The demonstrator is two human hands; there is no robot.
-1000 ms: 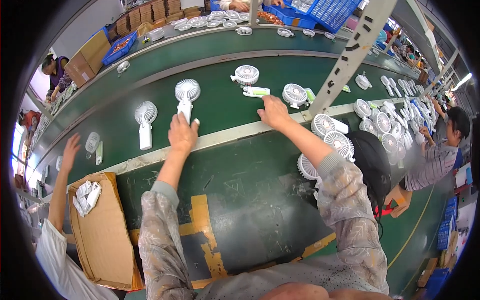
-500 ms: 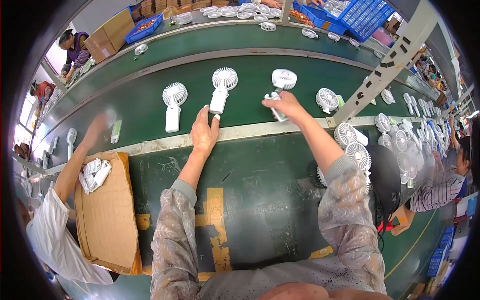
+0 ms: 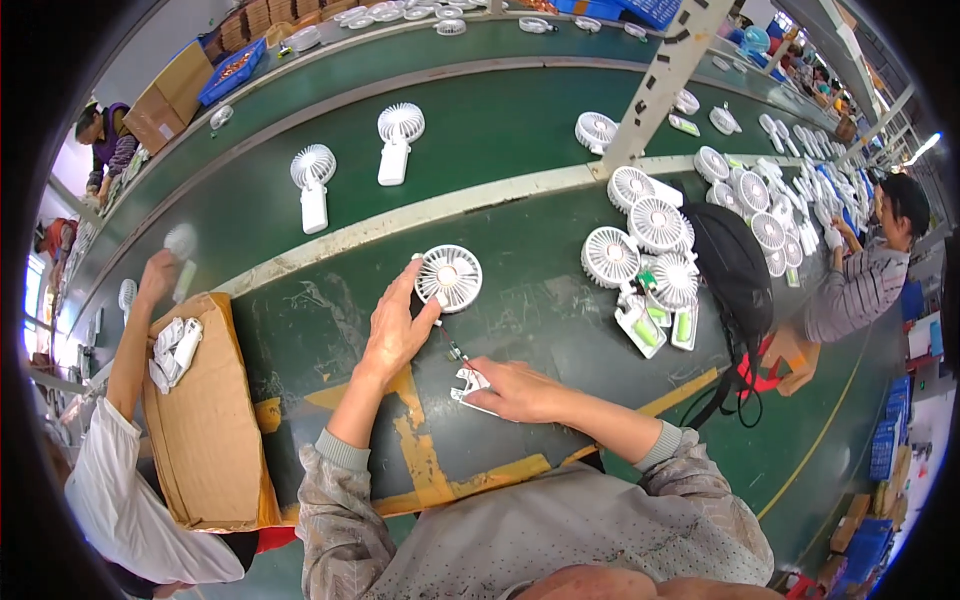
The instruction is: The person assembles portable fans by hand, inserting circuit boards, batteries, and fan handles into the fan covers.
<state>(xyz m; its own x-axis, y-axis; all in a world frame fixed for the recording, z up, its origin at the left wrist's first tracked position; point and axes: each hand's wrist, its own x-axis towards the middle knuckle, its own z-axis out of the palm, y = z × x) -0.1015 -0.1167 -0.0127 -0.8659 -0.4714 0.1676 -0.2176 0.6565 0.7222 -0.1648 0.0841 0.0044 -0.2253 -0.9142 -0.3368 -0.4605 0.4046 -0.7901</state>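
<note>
My left hand grips the left rim of a round white fan head lying on the dark worktop, with its thumb and a finger around the edge. White covers sit on those fingertips. Close to my body, my right hand is closed on a white plastic handle shell, which its fingers partly hide. A small circuit board on thin wires lies between the shell and the fan head. Two white handheld fans, a left one and a right one, rest on the green belt beyond.
A pile of opened fans with green cells stands to the right, beside a black bag. At left, a cardboard tray holds white parts near a co-worker's arm. A metal post rises past the belt edge.
My right hand has brought the fan head and opened handle from the belt to the worktop near me. My left hand has come down to the fan head. The view has shifted right.
</note>
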